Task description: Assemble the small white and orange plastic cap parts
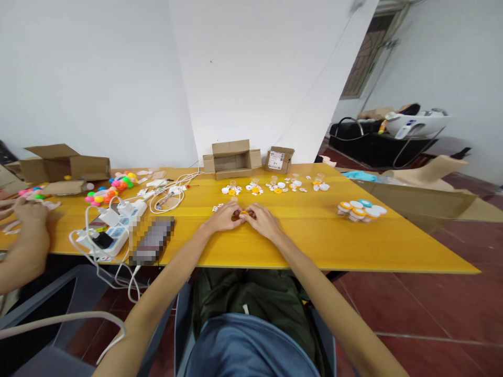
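Pinching a small orange lid (244, 213) between their fingertips, the left hand (228, 217) and right hand (262, 221) meet about midway between the near and far edges of the table (306, 235). The lid lies right between them, neither hand clearly nearer, its visible rim running roughly along the near edge; the fingers hide the rest, so its full tilt cannot be told. Just beyond the left hand stands a clear cup (234, 199), with loose small white pieces (217, 208) to its left, nearer that hand than the right. Farther out, white discs (281, 185) and orange discs (255, 189) lie in small groups with clear cups toward the far edge, before two cardboard boxes (232, 163). A cluster of lidded containers (359, 210) sits well apart, toward the table's right end. Leftward, a phone (153, 242) lies at the near edge beside a power strip (120, 230); beyond are colored plastic balls (112, 192) and, at the left, a co-worker's hand (30, 213).
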`<state>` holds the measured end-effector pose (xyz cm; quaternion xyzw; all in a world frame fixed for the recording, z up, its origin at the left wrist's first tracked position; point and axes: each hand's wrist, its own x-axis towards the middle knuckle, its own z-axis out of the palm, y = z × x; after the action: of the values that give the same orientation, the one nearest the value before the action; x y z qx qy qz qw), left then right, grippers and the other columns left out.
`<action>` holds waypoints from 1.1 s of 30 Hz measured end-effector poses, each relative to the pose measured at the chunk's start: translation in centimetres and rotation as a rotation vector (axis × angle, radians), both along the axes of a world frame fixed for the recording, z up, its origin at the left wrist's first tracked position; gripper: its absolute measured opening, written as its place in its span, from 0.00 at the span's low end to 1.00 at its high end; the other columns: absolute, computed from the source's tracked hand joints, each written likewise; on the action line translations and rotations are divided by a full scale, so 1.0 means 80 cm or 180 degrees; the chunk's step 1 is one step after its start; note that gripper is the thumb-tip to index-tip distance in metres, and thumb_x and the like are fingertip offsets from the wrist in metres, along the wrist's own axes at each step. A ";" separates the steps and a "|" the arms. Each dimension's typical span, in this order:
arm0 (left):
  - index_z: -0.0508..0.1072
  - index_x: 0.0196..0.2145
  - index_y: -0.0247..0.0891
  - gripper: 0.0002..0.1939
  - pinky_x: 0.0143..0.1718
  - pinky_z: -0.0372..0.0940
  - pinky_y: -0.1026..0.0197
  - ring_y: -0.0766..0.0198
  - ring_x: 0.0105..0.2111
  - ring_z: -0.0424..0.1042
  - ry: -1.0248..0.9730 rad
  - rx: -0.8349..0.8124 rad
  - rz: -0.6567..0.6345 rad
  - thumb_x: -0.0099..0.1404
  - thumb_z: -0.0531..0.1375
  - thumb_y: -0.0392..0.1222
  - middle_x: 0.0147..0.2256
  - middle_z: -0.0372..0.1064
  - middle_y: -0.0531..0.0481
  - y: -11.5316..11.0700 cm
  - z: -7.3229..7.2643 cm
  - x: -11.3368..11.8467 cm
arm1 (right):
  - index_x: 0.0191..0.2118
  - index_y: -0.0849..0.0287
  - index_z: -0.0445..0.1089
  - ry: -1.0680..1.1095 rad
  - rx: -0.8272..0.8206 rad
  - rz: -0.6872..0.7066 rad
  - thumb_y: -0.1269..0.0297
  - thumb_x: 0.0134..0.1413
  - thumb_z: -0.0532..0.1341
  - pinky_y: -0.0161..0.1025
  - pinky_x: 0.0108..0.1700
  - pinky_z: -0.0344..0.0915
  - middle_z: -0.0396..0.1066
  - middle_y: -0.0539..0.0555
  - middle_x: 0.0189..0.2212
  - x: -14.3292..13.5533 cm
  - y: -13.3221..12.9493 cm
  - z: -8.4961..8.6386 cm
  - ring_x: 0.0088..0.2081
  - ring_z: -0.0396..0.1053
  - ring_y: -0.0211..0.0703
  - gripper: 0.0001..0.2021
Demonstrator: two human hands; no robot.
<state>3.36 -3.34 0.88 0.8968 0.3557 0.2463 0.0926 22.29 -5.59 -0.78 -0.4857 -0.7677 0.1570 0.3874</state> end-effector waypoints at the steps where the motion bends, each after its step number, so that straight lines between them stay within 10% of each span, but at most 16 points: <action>1: 0.71 0.34 0.42 0.08 0.41 0.66 0.56 0.58 0.36 0.69 0.0000 -0.0002 0.0001 0.65 0.59 0.48 0.32 0.69 0.50 0.000 0.000 0.000 | 0.32 0.54 0.72 -0.0028 -0.0006 -0.0034 0.60 0.57 0.65 0.37 0.39 0.65 0.75 0.53 0.35 -0.001 0.000 0.000 0.36 0.71 0.43 0.06; 33: 0.71 0.32 0.41 0.04 0.41 0.66 0.58 0.60 0.35 0.70 -0.0097 -0.0082 0.0027 0.63 0.61 0.43 0.32 0.69 0.51 -0.002 0.003 0.003 | 0.35 0.55 0.74 -0.0818 0.0244 -0.0295 0.55 0.64 0.61 0.39 0.45 0.62 0.73 0.55 0.35 -0.007 -0.009 0.009 0.40 0.71 0.45 0.10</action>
<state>3.62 -3.46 1.11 0.8901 0.3612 0.2558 0.1086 21.70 -6.34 -0.07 -0.5216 -0.7931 0.0461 0.3110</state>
